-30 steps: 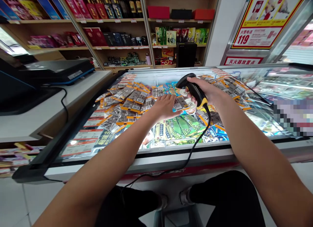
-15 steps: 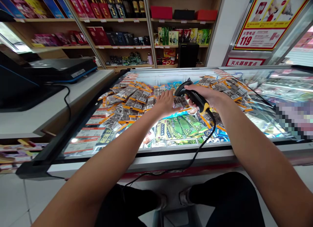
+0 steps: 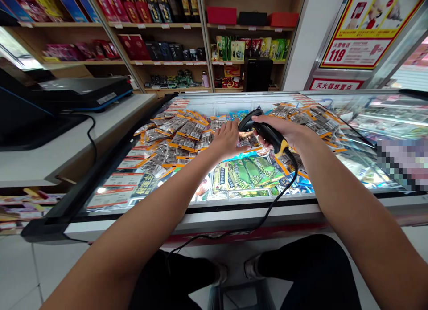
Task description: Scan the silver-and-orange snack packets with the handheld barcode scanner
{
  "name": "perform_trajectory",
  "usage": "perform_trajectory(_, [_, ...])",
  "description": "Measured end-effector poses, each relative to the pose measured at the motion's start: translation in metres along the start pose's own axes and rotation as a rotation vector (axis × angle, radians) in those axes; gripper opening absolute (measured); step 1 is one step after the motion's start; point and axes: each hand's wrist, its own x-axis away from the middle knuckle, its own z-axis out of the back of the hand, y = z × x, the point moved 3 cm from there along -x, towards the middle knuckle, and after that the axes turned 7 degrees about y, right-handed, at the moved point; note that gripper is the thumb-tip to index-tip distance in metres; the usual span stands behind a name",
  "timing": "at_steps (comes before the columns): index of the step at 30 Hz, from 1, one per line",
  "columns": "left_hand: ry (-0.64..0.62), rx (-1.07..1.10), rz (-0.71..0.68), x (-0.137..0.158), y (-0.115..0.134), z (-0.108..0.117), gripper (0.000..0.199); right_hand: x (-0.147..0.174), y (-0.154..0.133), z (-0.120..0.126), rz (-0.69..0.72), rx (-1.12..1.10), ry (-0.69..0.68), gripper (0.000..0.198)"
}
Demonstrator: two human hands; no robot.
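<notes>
My right hand (image 3: 284,131) is wrapped around a black-and-yellow barcode scanner (image 3: 264,129). The scanner's head points down and left, close to my left hand (image 3: 228,140). That hand rests with fingers stretched and thumb out on the snack packets. Just under the scanner head lies a packet with orange edges (image 3: 246,140), lit brightly and partly covered. A pile of clear packets with dark contents and orange edges (image 3: 192,131) spreads to the left on the glass freezer top, and more packets (image 3: 309,119) lie to the right.
Green ice-cream packs (image 3: 252,172) show through the freezer's glass. The scanner's black cable (image 3: 267,214) hangs over the freezer's front edge (image 3: 214,216). A counter (image 3: 113,123) with black devices stands left. Shelves of goods (image 3: 157,63) line the back.
A bright reddish light now falls on the packet under the scanner head. The cable by the scanner has swung slightly right. Both hands keep nearly the same place.
</notes>
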Motion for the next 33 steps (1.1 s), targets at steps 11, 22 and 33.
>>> perform_trajectory(11, [0.005, 0.038, -0.009, -0.003, -0.004, -0.005, 0.111, 0.000, 0.001, 0.003, -0.020, 0.006, 0.003, 0.048])
perform_trajectory(22, [-0.010, 0.049, 0.012, -0.002, -0.004, -0.005, 0.113, 0.001, -0.001, 0.004, -0.011, -0.068, -0.001, 0.045])
perform_trajectory(33, [0.070, -0.278, 0.058, 0.005, -0.018, 0.020, 0.058, -0.013, -0.007, 0.021, 0.130, -0.299, 0.237, 0.046])
